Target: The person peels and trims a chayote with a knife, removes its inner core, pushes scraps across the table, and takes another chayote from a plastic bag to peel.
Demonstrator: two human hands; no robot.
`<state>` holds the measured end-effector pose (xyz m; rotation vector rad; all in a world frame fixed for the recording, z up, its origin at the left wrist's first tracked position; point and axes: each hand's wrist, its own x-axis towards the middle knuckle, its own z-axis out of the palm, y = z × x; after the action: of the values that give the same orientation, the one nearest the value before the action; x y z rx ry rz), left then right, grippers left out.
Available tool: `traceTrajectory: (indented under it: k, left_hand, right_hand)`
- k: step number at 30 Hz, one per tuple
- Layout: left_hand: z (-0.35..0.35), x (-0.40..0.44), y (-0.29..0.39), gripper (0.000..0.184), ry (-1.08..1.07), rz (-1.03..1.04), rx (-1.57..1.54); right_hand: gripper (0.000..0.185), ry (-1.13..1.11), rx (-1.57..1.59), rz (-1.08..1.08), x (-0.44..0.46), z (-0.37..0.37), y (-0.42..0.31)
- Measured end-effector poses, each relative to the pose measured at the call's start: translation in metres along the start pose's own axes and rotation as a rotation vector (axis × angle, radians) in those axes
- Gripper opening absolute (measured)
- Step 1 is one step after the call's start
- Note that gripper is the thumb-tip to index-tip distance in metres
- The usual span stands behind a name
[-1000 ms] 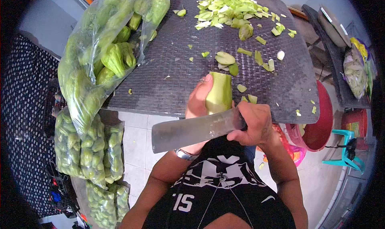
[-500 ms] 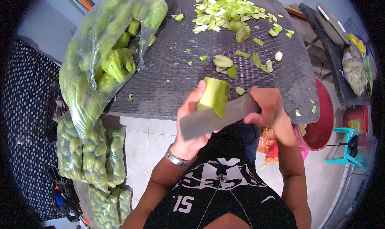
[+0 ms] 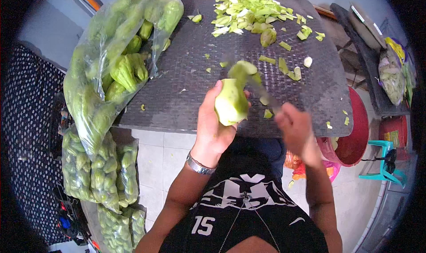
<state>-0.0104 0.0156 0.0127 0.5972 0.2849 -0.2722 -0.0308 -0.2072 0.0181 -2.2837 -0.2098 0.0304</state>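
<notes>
My left hand [image 3: 214, 120] is closed around a partly peeled chayote [image 3: 230, 104], pale where the skin is cut off and greener on its right side. A knife [image 3: 266, 93], smeared by motion, is gripped in my right hand [image 3: 293, 128], its blade pointing up and left just beyond the chayote. Cut peel pieces [image 3: 267, 114] lie on the dark woven-pattern table [image 3: 177, 106] near the knife. A heap of green and white peel [image 3: 253, 11] covers part of the table's far side.
A clear plastic bag of whole chayotes [image 3: 126, 71] lies over the table's left edge. More filled bags [image 3: 104, 177] are stacked below it. To the right stand a red tub [image 3: 355, 137] and a turquoise stool [image 3: 384, 164]. Wrapped vegetables [image 3: 392, 73] rest on a side shelf.
The knife has swung from across the front of the chayote to beyond it, its blade now pointing away. The chayote has turned in my left hand, showing a paler cut face.
</notes>
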Motion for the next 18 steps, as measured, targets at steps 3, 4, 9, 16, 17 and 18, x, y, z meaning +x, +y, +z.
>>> traceTrajectory:
  k: [3, 4, 9, 16, 17, 18]
  left_hand:
    - [0.005, -0.004, 0.000, 0.043, -0.019, -0.094, -0.029]
    - [0.007, -0.006, -0.001, 0.043, -0.014, -0.079, -0.011]
    - [0.008, -0.005, -0.005, 0.042, -0.046, 0.013, 0.026]
    - [0.007, -0.011, -0.004, 0.045, -0.013, 0.149, 0.186]
    - [0.011, -0.016, -0.001, 0.048, 0.044, 0.134, 0.143]
    - [0.008, -0.016, 0.005, 0.049, -0.079, 0.092, 0.162]
  right_hand:
    - [0.063, 0.123, -0.228, -0.397, -0.009, 0.027, -0.010]
    - [0.066, 0.151, -0.278, -0.507, -0.010, 0.030, -0.013]
    - [0.067, 0.178, -0.365, -0.542, -0.004, 0.032, -0.014]
    - [0.064, 0.133, -0.210, -0.349, 0.010, 0.022, -0.003]
    - [0.056, 0.042, -0.240, -0.144, 0.016, 0.013, 0.007]
    - [0.055, 0.048, -0.170, -0.045, 0.023, 0.005, 0.019]
